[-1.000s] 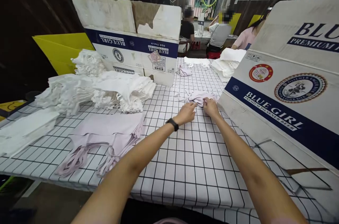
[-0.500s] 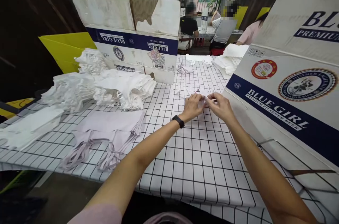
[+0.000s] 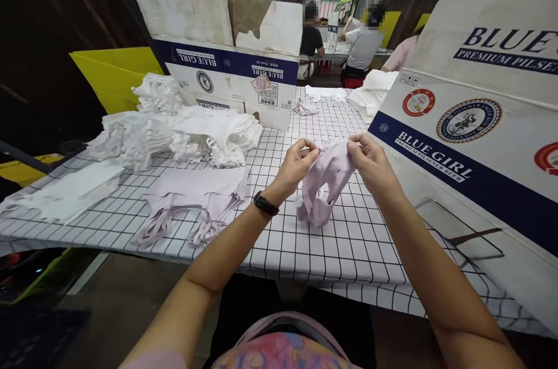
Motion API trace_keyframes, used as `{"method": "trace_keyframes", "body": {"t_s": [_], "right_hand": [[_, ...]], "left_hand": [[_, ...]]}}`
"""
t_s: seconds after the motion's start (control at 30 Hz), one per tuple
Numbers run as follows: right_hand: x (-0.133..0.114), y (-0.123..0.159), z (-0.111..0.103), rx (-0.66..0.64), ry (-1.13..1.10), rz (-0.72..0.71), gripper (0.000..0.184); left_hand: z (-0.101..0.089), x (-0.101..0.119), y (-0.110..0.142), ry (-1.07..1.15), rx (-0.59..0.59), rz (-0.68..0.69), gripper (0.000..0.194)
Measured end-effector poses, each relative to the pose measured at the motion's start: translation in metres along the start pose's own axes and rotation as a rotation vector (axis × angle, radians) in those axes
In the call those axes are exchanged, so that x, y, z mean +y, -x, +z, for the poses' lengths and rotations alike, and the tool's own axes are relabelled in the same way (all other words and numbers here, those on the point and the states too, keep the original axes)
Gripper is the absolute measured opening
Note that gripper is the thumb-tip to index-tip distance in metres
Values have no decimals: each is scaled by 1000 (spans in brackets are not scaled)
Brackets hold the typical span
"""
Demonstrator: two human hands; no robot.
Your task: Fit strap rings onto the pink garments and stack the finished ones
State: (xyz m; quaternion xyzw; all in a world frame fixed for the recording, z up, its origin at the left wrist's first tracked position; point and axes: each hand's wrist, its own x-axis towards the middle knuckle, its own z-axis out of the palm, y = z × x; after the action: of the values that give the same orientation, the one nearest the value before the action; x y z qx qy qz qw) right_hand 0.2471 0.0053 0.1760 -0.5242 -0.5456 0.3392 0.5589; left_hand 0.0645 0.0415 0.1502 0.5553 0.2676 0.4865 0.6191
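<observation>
A pale lilac garment with straps (image 3: 328, 174) hangs between my two hands, its lower loop just above or touching the checked tabletop. My left hand (image 3: 297, 167), with a black band at the wrist, pinches one upper side of it. On the other upper side, my right hand (image 3: 371, 161) grips the cloth between thumb and fingers. To the left lies a neat stack of lilac strapped garments (image 3: 196, 192), straps toward the front edge. I cannot tell exactly what kind of garment it is.
White garment piles (image 3: 218, 131) stand behind the lilac stack, and a flat white stack (image 3: 70, 189) lies far left. Cardboard boxes rise at the back (image 3: 261, 67) and right (image 3: 436, 142). A crumpled lilac piece (image 3: 306, 107) lies farther back. Several people sit beyond the table.
Both hands have come nearer to me and farther apart, lifting the lilac garment off the table so that it hangs open between them. The view has tilted downward slightly.
</observation>
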Motion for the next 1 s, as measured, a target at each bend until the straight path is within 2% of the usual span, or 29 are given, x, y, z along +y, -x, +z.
{"method": "trace_keyframes", "body": {"t_s": [0.1, 0.23, 0.3, 0.43, 0.53, 0.57, 0.63, 0.73, 0.8, 0.83, 0.9, 0.97, 1.0], "right_hand": [[-3, 13, 9, -48, 158, -33, 23], [-3, 27, 15, -48, 340, -107, 24], [-2, 32, 15, -98, 304, -83, 27], [0, 38, 7, -320, 60, 85, 44], [5, 42, 2, -447, 73, 110, 51], [8, 44, 1, -441, 137, 62, 46], [15, 50, 1, -333, 319, -104, 28], [23, 64, 4, -95, 540, -316, 5], [25, 74, 6, -24, 558, -354, 5], [24, 79, 7, -46, 537, -356, 7], [25, 85, 7, -213, 477, -357, 12], [27, 86, 9, -386, 400, -337, 16], [29, 85, 10, -413, 356, -310, 21]], "left_hand": [[-10, 3, 12, 90, 15, -35, 36], [-23, 9, 28, 216, 11, -112, 42], [-29, 11, 34, 247, -6, -140, 42], [-40, 12, 41, 211, -58, -141, 40], [-45, 13, 44, 145, -95, -108, 37], [-46, 14, 45, 106, -112, -78, 36], [-47, 16, 48, -47, -157, 23, 34], [-46, 17, 51, -476, -189, 237, 30], [-47, 14, 53, -795, -151, 359, 37], [-47, 12, 54, -926, -114, 404, 42], [-48, 7, 55, -1097, -32, 473, 45], [-47, 2, 57, -1145, 19, 549, 38], [-46, 1, 58, -1127, 17, 593, 33]]}}
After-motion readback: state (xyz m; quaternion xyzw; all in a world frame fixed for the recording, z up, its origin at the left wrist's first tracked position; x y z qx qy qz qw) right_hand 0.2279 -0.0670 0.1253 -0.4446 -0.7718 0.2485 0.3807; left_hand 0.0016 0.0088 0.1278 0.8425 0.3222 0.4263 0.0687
